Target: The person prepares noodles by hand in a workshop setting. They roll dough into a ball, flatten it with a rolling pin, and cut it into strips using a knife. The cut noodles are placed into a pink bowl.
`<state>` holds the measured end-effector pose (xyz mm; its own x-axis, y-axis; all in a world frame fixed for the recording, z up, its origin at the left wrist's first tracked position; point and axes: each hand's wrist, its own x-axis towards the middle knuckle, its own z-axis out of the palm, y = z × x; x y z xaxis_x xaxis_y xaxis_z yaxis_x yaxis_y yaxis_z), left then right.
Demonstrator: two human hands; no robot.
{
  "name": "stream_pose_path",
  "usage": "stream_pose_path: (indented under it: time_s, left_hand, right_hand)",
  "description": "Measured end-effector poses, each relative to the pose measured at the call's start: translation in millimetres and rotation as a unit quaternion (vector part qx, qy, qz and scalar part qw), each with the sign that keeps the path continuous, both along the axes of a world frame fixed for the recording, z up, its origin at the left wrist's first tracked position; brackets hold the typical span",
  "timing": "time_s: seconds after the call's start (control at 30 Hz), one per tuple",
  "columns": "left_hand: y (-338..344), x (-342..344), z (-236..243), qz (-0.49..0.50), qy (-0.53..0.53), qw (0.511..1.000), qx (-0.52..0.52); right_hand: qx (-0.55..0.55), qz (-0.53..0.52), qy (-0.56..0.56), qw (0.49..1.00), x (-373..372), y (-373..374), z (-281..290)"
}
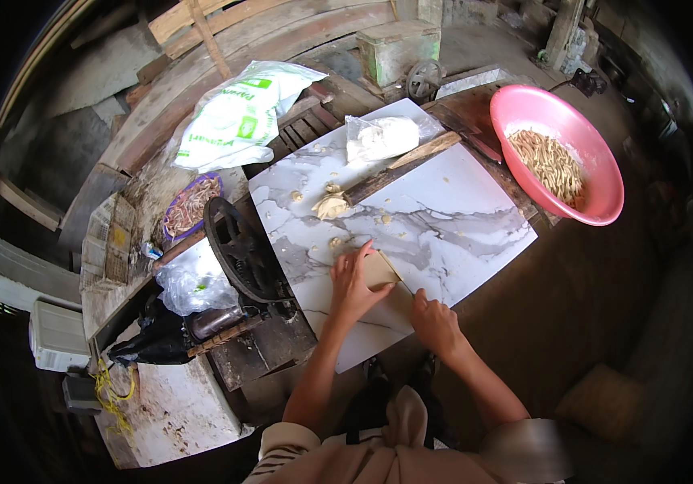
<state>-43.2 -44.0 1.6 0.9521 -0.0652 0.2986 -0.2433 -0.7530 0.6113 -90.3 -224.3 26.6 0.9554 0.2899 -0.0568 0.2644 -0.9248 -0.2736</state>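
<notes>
On the white marble-patterned board (475,218) lies a flat beige sheet of dough (380,271). My left hand (351,282) rests on its left side, thumb and fingers spread apart. My right hand (437,323) is closed around the handle of a knife, its fingers hiding most of that handle. The thin knife blade (399,279) runs along the right edge of the dough, pointing away from me. Past my left hand, a crumpled pile of dough strips (331,206) and small dough scraps (335,242) lie on the board.
A wooden stick (399,169) and a clear bag of white powder (382,139) are at the board's far side. A pink basin (600,173) of dough sticks stands right. Leftward are a dark wheeled machine (241,250), a purple-rimmed basket (193,206) and a white-green sack (237,117).
</notes>
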Motion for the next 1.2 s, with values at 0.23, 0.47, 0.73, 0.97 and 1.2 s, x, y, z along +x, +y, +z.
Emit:
stream_pose_path:
  time_s: [0.23, 0.47, 0.73, 0.97, 1.2]
  left_hand:
    - [2.8, -1.7, 1.8, -0.012, 0.003, 1.000, -0.018]
    - [8.4, -8.7, -2.9, -0.012, -0.007, 1.000, -0.021]
    - [9.7, -9.9, 0.9, -0.019, -0.020, 0.999, -0.034]
    - [5.9, -6.7, -1.4, 0.002, -0.017, 1.000, -0.018]
    - [1.4, -4.4, -3.2, 0.019, 0.000, 1.000, -0.019]
  right_hand:
    - [-0.023, 0.015, -0.041, 0.999, -26.7, -25.8, 6.5]
    - [0.005, 0.011, -0.036, 0.999, 20.5, 24.8, 20.3]
    - [-0.018, 0.021, -0.005, 1.000, 40.0, 42.9, 12.2]
    - [-0.010, -0.004, 0.030, 0.999, 41.4, 47.0, 21.6]
    - [-0.007, -0.019, 0.103, 0.994, 52.4, 53.3, 28.2]
